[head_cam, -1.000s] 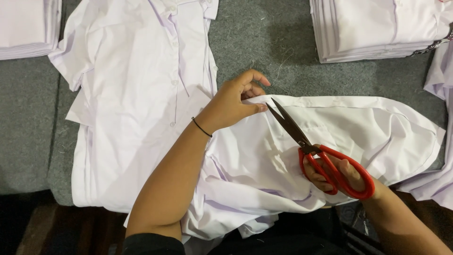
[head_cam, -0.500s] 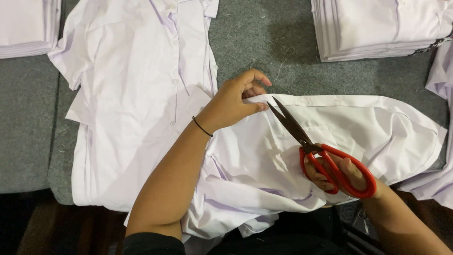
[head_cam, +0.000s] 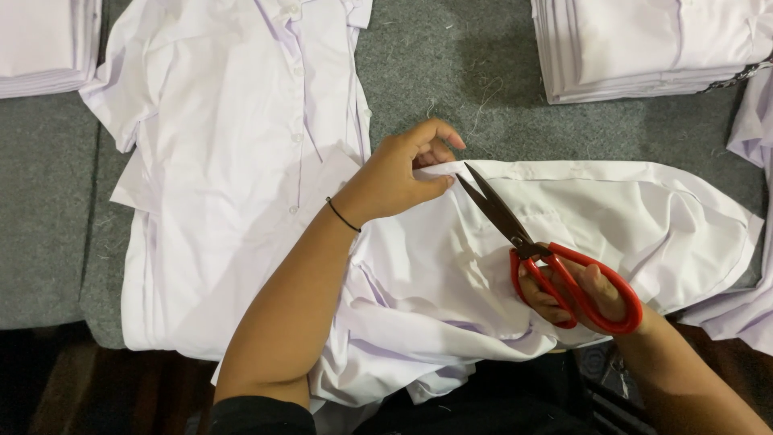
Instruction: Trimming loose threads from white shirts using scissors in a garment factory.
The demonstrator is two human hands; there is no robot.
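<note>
White cotton-like cloth fills most of the view, and much of it runs out of sight: the folded stack at the top left (head_cam: 40, 44) is cut by the frame edge, as is the taller stack at the top right (head_cam: 652, 48), and a loose garment at the far right (head_cam: 753, 242) shows only in part. The near edge of the shirt being worked on (head_cam: 499, 274) drops below the counter's front, where everything goes dark and hard to make out. What exactly the blade tips touch at the hem cannot be told; any thread there is too fine to see.

Counted: two hands, one pair of red-handled scissors (head_cam: 555, 262), two folded stacks, one shirt laid flat with its button placket up (head_cam: 241, 161), one shirt under the hands, one partial garment at the right.

The left hand (head_cam: 398, 173), a thin dark band on its wrist, pinches the shirt's upper hem between thumb and curled fingers. The right hand (head_cam: 576, 294) has fingers through the red loops, gripping them; the blades stand slightly parted, tips just beside the pinched hem.

Grey felt-like covering (head_cam: 48, 225) dresses the counter, flecked with loose threads near the top middle.
</note>
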